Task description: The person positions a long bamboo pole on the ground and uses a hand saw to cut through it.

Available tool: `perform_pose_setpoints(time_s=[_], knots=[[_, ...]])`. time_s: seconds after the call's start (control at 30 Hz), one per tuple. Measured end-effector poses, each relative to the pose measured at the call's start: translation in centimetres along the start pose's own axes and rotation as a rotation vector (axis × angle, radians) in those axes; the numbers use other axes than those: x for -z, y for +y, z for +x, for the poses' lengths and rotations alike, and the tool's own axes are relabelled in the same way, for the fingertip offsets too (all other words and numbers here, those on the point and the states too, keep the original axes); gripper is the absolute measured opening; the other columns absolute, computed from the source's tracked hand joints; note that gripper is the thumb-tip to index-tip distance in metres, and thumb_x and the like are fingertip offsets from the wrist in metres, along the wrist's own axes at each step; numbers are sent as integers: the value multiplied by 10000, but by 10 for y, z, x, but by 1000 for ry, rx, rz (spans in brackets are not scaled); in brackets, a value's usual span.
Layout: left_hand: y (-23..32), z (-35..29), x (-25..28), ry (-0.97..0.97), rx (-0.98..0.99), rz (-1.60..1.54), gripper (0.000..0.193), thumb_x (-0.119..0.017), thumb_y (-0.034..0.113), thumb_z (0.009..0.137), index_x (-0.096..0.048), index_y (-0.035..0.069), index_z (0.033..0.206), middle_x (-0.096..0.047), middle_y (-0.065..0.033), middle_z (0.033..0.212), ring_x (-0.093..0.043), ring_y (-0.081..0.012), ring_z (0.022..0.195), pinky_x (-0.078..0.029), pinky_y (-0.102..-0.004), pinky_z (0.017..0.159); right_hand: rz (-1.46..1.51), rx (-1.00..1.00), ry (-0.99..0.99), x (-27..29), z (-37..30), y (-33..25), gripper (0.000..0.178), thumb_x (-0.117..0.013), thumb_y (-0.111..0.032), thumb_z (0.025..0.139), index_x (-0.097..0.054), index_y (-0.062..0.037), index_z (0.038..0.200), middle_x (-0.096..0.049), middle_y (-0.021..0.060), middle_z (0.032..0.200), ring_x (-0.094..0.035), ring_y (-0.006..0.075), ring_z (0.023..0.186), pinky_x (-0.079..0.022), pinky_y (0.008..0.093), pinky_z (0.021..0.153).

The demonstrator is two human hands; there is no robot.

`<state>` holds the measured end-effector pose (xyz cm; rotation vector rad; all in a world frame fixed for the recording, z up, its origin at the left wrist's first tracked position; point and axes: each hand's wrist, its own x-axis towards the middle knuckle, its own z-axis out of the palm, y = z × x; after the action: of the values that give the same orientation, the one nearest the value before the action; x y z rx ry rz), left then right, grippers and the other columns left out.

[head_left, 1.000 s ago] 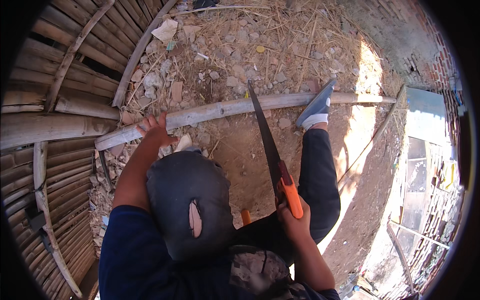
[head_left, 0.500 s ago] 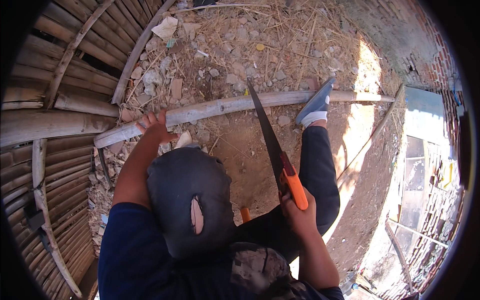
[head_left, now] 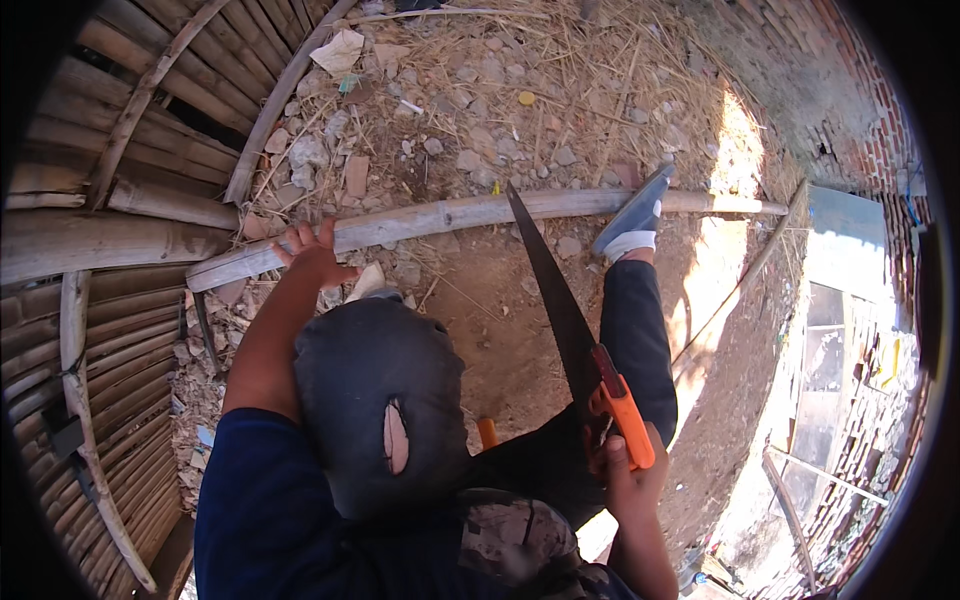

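A hand saw (head_left: 555, 285) with an orange handle is gripped in my right hand (head_left: 632, 485), above my dark-trousered leg. Its dark blade points up and to the left, and its tip appears near or over a long pale bamboo pole (head_left: 455, 213). My left hand (head_left: 312, 257) rests on the pole near its left end, fingers spread. At the pole's right part is my foot in a grey-blue shoe (head_left: 632, 215). My bent knee (head_left: 350, 345), with a tear in the trousers, stands beside my left forearm.
Slatted bamboo walls (head_left: 120, 360) rise at the left. Rubble and straw (head_left: 480, 90) cover the ground beyond the pole. A brick wall (head_left: 840, 90) runs along the right, with a thin stick (head_left: 745, 270) nearby. Beside my leg shows a small orange object (head_left: 487, 432).
My right hand has drawn the saw back, toward me and slightly to the right. My left hand and the pole have stayed in place.
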<state>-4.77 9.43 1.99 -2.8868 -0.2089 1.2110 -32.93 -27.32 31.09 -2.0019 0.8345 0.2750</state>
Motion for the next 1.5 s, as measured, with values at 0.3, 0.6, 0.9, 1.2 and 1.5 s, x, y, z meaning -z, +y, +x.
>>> perform_pose_setpoints(time_s=[0.3,0.6,0.9,1.2,1.5], knots=[[0,-1,-1,18,-20,-23,1268,-812,693,737,-73,270,1677,-52,-264,1717,33,-498,1583,16,-770,1175,-242,200,-57,-48,53,-18,196,-709,-137,925,-654,17,1033,-657,130,808,-680,254,732,-527,347,715],[0,0,-2,10,-10,-22,1266,-814,691,736,-70,287,1677,-38,-263,1718,39,-497,1582,23,-762,1178,82,66,-48,9,-6,4,226,-657,-153,948,-638,18,1095,-633,36,740,-600,116,621,-482,268,601],[-6,-2,2,17,-25,-33,1277,-813,695,732,-59,290,1679,-66,-254,1715,32,-490,1584,13,-761,1181,139,12,-44,-28,66,-23,203,-626,-152,974,-598,34,1050,-592,16,702,-536,76,536,-415,233,496],[2,-5,0,14,-15,-2,1305,-831,695,711,-50,295,1677,-66,-255,1717,25,-491,1584,10,-762,1183,164,12,-51,-8,21,-3,179,-621,-132,977,-602,32,1045,-603,20,733,-560,78,585,-433,236,530],[-6,-3,2,33,-20,-27,1327,-850,683,687,-65,275,1677,-69,-260,1714,24,-495,1583,11,-768,1179,262,-23,-64,-21,47,-8,194,-606,-115,980,-591,32,1106,-589,28,713,-549,73,573,-459,226,550]])
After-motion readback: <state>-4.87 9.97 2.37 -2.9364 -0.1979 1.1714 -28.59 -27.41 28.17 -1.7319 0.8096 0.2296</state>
